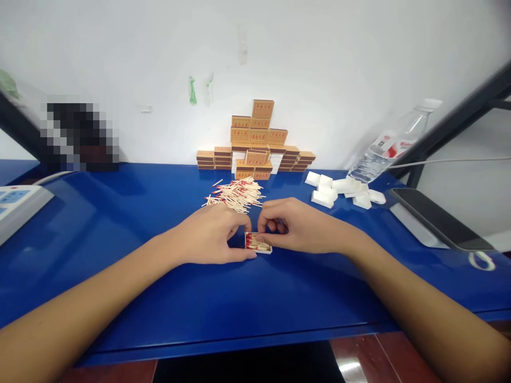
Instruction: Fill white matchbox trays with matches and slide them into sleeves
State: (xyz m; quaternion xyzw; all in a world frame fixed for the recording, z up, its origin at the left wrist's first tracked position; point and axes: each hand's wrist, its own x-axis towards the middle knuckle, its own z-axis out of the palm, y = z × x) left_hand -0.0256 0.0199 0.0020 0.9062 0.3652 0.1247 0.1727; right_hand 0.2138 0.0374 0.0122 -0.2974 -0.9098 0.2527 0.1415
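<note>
A small white matchbox tray (259, 246) with red-tipped matches in it lies on the blue table (159, 276). My left hand (211, 234) curls round the tray's left end, thumb along its near side. My right hand (297, 226) pinches the tray's right side, fingertips on the matches. Just behind both hands lies a loose pile of matches (237, 194).
Stacked tan matchboxes (255, 141) stand against the white wall. Several empty white trays (343, 190) lie at the right, beside a tilted plastic water bottle (387, 146) and a dark phone (439, 218). A white power strip (18, 205) sits at the left edge.
</note>
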